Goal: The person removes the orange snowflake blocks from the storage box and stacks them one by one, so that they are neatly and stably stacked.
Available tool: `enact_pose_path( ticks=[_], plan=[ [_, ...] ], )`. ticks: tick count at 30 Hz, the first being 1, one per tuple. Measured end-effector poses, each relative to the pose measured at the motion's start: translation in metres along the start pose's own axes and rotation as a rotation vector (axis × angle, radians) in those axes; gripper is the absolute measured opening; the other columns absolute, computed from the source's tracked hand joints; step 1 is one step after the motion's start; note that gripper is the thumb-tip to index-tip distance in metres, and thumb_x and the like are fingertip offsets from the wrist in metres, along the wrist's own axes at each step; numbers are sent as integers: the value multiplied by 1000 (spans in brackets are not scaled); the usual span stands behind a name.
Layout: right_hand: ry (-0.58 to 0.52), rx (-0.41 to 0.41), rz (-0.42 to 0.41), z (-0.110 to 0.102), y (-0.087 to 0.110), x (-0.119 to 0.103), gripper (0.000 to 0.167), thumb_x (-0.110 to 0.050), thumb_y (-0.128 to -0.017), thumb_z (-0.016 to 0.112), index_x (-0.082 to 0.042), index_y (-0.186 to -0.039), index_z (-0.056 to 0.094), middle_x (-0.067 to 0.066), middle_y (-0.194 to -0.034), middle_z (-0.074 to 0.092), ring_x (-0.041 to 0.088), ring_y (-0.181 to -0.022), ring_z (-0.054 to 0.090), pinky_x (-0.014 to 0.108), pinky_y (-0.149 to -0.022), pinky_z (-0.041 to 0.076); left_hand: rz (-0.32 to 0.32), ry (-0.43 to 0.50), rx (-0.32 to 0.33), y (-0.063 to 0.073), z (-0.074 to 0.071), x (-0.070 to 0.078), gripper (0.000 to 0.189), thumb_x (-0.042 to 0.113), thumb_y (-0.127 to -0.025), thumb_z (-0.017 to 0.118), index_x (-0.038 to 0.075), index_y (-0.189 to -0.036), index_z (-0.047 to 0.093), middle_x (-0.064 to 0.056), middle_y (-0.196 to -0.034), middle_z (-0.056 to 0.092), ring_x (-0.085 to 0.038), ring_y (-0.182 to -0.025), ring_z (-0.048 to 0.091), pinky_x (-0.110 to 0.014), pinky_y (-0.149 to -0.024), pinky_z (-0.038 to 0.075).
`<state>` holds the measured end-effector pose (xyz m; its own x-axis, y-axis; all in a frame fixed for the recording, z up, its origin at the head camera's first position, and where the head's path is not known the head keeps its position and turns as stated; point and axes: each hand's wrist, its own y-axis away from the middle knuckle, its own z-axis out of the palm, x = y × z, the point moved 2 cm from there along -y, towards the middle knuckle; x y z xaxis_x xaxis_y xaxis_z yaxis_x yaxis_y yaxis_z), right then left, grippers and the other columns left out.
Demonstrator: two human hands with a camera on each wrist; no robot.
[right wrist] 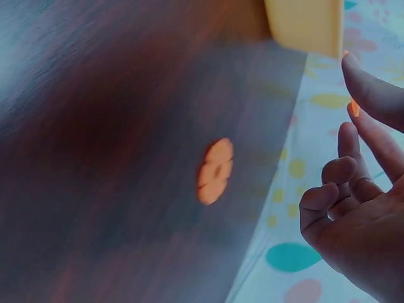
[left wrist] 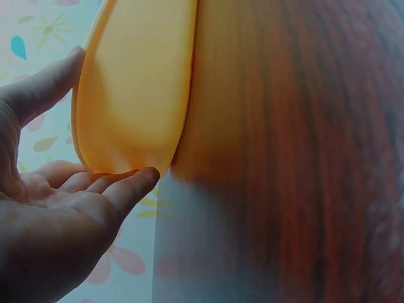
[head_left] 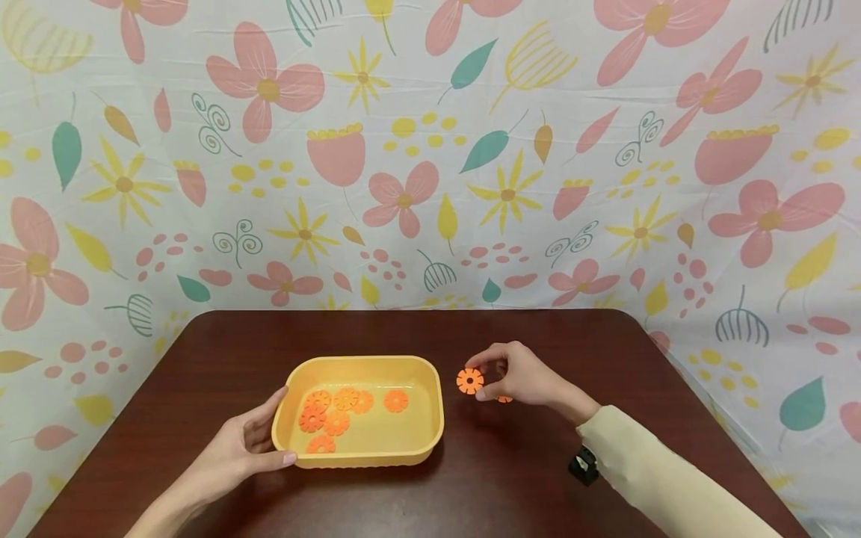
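A yellow plastic basin (head_left: 359, 360) stands on the table. My left hand (head_left: 238, 448) grips its left end, thumb at the near corner and fingers along the outer wall. In the left wrist view that hand (left wrist: 69, 196) spans the basin's end wall (left wrist: 136, 88). Several orange notched discs (head_left: 337, 423) lie inside, mostly toward the left. Right of the basin, my right hand (head_left: 521, 373) pinches another orange notched disc (head_left: 469, 381) between thumb and fingers. A further loose disc (right wrist: 216, 172) lies on the table, largely hidden behind the right hand in the head view.
The dark wooden table (head_left: 377, 508) has rounded far corners. A floral cloth (head_left: 403, 149) hangs behind it and down both sides. A black device (head_left: 584, 465) sits at the right wrist, beside the pale sleeve (head_left: 646, 456).
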<state>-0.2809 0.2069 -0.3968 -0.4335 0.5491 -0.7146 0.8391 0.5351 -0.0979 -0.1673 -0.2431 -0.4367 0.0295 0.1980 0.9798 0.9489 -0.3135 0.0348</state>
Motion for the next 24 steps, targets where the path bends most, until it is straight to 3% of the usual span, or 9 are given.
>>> enact_pose_path(
  ticks=[10,17,24],
  plan=[
    [-2,47,53,-8,20,32,37,-10,-79,94,-6,-113,81,12,-93,65,23,-74,48,28,-62,38,1,14,-10,0,1,0,101,6,-91,83,-2,-167,17,-28,-169,18,-50,-147,33,-28,-96,54],
    [-16,57,101,-12,30,52,38,-11,-80,93,-5,-116,81,9,-95,66,30,-84,51,29,-67,41,-2,3,-11,0,0,-1,100,7,-91,83,-2,-167,17,-28,-169,18,-49,-147,34,-26,-97,53],
    [4,69,105,-15,33,61,39,-11,-80,93,-4,-116,81,8,-95,67,29,-88,53,31,-70,43,-4,3,-8,1,-1,0,101,7,-91,83,-1,-167,17,-27,-170,18,-49,-147,35,-27,-97,54]
  ],
)
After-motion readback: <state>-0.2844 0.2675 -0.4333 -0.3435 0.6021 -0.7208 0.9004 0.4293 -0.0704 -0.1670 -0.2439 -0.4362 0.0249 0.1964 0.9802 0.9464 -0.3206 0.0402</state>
